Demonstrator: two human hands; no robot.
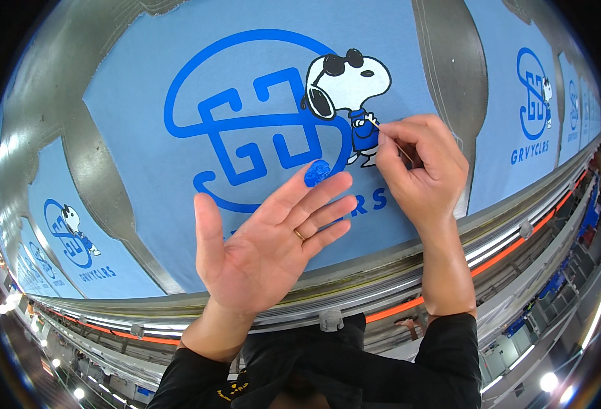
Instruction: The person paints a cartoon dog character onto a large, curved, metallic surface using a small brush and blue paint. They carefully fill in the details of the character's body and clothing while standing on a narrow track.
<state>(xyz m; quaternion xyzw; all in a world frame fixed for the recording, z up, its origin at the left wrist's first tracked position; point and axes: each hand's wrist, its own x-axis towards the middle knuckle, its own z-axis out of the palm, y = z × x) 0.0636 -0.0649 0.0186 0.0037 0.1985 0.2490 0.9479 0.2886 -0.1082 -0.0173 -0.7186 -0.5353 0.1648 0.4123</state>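
Note:
My left hand (266, 245) is palm up with fingers spread, a dab of bright blue paste (317, 173) on the index fingertip and a ring on another finger. It is over a light blue fabric panel (137, 88) printed with a blue emblem (253, 153) and lettering. My right hand (420, 170) pinches a thin pale stick (399, 147), whose tip is at the body of a printed white cartoon dog (360, 78) in sunglasses and blue clothing.
Similar printed panels (67, 252) (512, 95) lie left and right on a long metal surface (454, 41). Along its near edge run rails and an orange strip (502, 258), with small clamp-like blocks (331, 320). Ceiling lights show at the rim.

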